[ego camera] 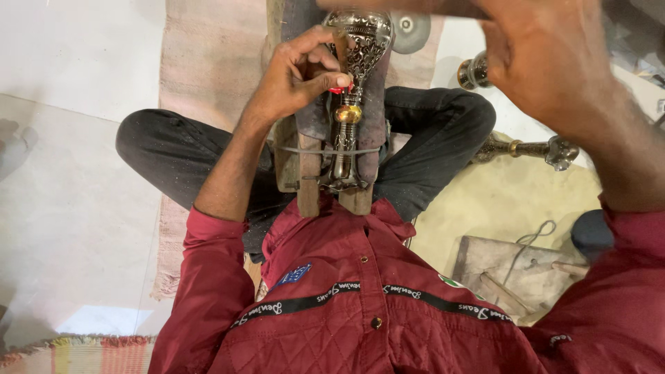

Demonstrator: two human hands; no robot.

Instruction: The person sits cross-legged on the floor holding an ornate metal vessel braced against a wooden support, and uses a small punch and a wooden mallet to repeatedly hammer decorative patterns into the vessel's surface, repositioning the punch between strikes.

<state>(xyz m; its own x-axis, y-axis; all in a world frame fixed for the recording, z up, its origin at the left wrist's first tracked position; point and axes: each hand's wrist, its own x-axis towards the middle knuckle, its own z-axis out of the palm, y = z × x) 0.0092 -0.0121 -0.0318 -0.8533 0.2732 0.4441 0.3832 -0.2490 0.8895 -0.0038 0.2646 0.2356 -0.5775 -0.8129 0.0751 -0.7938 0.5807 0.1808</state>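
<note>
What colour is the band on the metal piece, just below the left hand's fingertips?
Gold, on the engraved silver metal piece near the left hand; head view.

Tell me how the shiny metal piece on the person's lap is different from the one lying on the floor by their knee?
The lap piece rests on wooden blocks between the knees, with the left hand touching it; the floor piece lies on the yellowish floor, untouched. The lap piece points away from the body; the floor piece lies crosswise. The lap piece shows a wide patterned bulb; the floor piece looks slimmer. Both are silvery with a brass-coloured band.
</note>
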